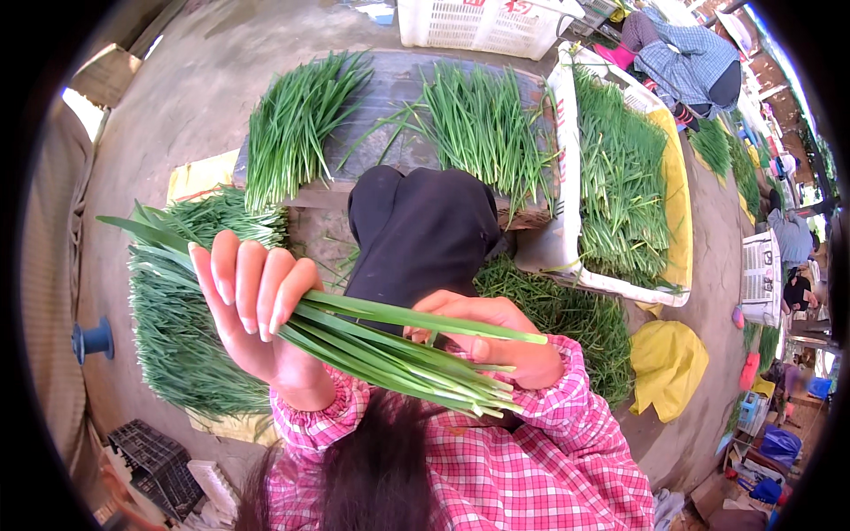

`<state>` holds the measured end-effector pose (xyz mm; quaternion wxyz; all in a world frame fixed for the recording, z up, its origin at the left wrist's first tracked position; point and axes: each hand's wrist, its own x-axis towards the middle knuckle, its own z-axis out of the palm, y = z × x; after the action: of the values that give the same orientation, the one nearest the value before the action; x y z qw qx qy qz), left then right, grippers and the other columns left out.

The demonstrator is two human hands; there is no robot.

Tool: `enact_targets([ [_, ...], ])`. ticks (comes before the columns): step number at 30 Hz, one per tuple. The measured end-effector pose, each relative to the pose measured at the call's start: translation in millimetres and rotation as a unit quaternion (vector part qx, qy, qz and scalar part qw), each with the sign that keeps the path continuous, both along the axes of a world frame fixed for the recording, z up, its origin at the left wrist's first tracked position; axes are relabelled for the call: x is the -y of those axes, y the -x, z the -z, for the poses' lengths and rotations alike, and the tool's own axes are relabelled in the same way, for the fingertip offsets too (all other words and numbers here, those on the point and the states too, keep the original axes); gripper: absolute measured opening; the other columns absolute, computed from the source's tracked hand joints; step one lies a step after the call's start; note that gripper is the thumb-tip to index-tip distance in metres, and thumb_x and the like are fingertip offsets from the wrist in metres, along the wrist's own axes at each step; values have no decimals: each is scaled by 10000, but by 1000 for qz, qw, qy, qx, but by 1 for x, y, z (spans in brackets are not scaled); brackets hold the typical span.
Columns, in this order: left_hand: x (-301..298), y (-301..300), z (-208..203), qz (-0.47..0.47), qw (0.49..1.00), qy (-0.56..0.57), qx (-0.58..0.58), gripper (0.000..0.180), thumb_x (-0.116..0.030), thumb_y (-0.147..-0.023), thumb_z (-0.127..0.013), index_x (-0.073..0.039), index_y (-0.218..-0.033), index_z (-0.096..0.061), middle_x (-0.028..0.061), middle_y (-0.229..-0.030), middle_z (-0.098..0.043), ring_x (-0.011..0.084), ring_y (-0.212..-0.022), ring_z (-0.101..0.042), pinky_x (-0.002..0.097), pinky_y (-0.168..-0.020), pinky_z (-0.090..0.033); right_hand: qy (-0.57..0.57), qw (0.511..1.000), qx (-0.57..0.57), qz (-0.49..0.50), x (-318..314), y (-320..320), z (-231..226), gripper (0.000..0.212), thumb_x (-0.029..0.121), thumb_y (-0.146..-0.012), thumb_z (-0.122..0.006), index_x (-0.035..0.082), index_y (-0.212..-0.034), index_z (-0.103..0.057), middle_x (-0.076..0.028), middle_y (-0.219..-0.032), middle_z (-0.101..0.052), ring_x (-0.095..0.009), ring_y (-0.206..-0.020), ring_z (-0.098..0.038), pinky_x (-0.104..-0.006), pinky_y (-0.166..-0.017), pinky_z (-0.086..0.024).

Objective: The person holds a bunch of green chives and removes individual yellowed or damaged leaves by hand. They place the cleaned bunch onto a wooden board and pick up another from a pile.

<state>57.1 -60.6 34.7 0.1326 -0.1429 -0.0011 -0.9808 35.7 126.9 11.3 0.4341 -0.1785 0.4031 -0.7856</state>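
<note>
My left hand [266,305] is wrapped round a small bunch of garlic chives [390,354]. Its long green blades slant across my lap, with the pale cut ends at the lower right. Near those ends my right hand [505,332] is curled closed, with a single blade running across its thumb; the bunch hides part of its fingers. In front of my knees, a dark low board [390,97] carries one pile of chives [297,124] on the left and another pile [491,133] on the right.
A large heap of chives [190,327] lies on sacking at my left. To my right stands a white crate [567,177] full of chives, beside loose greens [567,327] and a yellow sack [668,367]. Another white crate [487,31] is at the back. A person [691,66] bends at the far right.
</note>
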Motion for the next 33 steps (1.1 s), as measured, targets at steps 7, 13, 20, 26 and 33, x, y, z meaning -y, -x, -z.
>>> enact_targets([
  [7,-8,6,10,15,999,28,3,354,-294,-906,-207,-91,-641,-324,-21,-459,-279,71,-384,-271,203,-440,-307,-3,999,52,7,10,-2,-1,215,184,-746,-589,-10,-828,-547,-106,-1029,-431,-188,-907,-476,-296,-781,-396],
  [13,-1,8,14,12,1000,25,7,355,-289,-906,-214,-88,-633,-319,-20,-459,-272,75,-382,-262,208,-433,-299,39,986,138,81,3,-11,14,100,99,-733,-572,28,-695,-514,-77,-925,-415,-160,-819,-447,-282,-722,-378],
  [20,17,8,16,-12,999,-33,29,320,-230,-897,-289,-88,-612,-310,-21,-472,-257,81,-417,-258,214,-485,-305,166,962,129,172,-45,-15,60,96,123,-707,-611,72,-718,-531,-51,-940,-450,-148,-872,-390,-261,-768,-308],
  [26,27,6,16,-28,996,-75,46,310,-187,-891,-308,-92,-596,-306,-21,-474,-252,81,-417,-253,213,-486,-301,-303,921,-51,238,-60,-15,43,163,53,-757,-551,22,-918,-548,-85,-964,-520,-160,-897,-487,-265,-794,-374],
  [33,14,8,15,-26,996,-63,50,313,-202,-893,-297,-93,-601,-314,-24,-473,-259,77,-421,-268,213,-495,-307,43,993,60,95,-26,-24,33,447,106,-755,-571,-51,-1129,-384,-117,-1078,-481,-185,-1007,-458,-316,-873,-344],
])
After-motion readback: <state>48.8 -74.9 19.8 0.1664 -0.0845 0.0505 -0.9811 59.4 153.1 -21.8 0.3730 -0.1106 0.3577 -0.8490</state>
